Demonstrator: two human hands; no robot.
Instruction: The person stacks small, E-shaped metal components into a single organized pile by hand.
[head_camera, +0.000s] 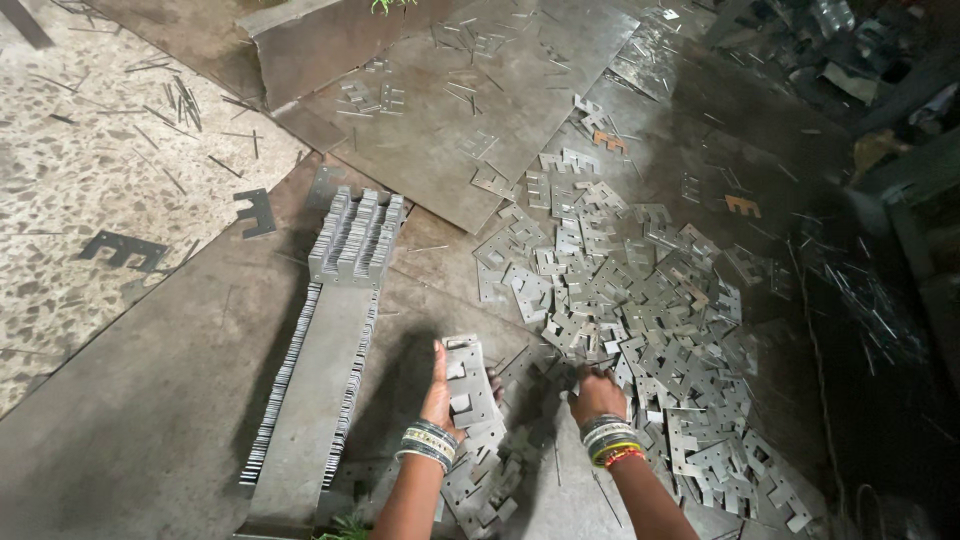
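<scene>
Your left hand (440, 385) is gripping a small stack of flat notched metal plates (468, 385), fingers wrapped round its edge and pressing the pieces together, holding it upright above the floor. Your right hand (597, 392) is reaching just beside it into the loose heap of plates (620, 300); whether those fingers are closing on a piece, you cannot tell. Left of the held stack, tight rows of stacked plates (355, 240) are running along a long metal sheet (310, 400). Beyond everything, big steel sheets (470, 110) are lying flat.
</scene>
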